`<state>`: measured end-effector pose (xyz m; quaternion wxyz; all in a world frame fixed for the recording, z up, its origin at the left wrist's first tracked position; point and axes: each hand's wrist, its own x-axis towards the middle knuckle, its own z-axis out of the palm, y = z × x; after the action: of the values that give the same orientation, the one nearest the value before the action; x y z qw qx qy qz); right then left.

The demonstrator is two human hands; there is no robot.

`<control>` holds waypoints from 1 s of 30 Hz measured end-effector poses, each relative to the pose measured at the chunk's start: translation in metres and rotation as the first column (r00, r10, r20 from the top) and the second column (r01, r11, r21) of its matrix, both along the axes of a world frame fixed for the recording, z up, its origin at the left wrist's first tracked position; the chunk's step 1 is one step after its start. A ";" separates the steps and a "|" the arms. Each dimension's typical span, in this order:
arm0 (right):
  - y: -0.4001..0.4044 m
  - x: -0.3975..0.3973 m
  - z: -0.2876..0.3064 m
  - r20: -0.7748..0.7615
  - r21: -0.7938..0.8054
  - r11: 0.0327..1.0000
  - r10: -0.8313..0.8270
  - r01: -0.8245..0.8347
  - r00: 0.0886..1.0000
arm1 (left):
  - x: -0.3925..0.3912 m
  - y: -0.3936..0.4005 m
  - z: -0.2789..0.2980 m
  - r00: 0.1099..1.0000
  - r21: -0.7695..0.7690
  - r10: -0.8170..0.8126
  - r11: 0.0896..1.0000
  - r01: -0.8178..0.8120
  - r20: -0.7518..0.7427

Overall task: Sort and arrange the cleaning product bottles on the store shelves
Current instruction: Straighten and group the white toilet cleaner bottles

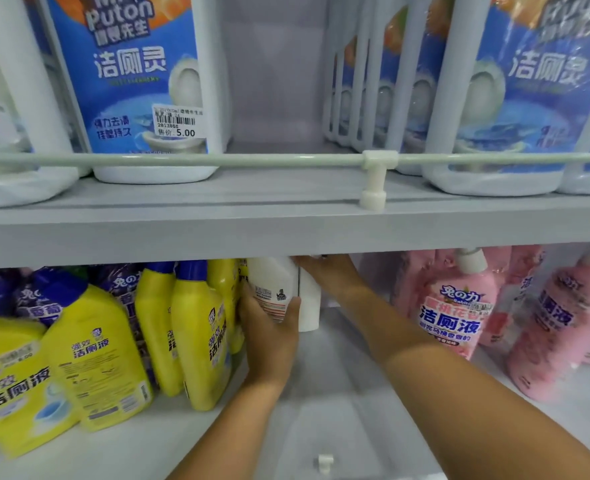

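Both hands are on white plastic bottles at centre frame, back of the lower grey shelf (321, 393). The left hand (269, 341) is wrapped around the labelled white bottle (272, 289); the right hand (331, 275) reaches behind a plain white bottle (309, 306) (fingers hidden, so can't tell its grip). I'd slide them forward upright, clear of the yellow blue-capped bottles (196, 334) at left.

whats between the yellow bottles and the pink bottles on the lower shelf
In the head view, a white bottle stands there, held by the left hand, with the right hand reaching behind it. Otherwise bare shelf.
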<state>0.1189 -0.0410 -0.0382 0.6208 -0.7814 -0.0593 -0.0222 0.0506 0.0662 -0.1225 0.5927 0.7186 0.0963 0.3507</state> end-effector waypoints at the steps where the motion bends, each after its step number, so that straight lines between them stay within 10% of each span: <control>1: 0.000 0.003 0.001 -0.026 0.029 0.999 0.025 -0.024 0.999 | 0.001 0.000 0.003 1.000 0.001 -0.001 1.000 0.001 -0.010; 19: -0.046 -0.108 0.018 0.126 -0.339 0.940 0.027 0.018 0.992 | -0.056 0.008 0.003 0.968 0.105 0.022 0.994 0.005 -0.249; 30: -0.106 -0.175 -0.016 0.149 -0.206 0.979 0.029 0.002 0.988 | -0.149 0.005 0.032 0.957 0.007 -0.159 0.986 0.166 -0.244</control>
<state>-0.0557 -0.1471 -0.0545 0.5307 -0.8369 -0.1137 -0.0711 -0.0981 0.0708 -0.0905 0.5935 0.7696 0.1040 0.2115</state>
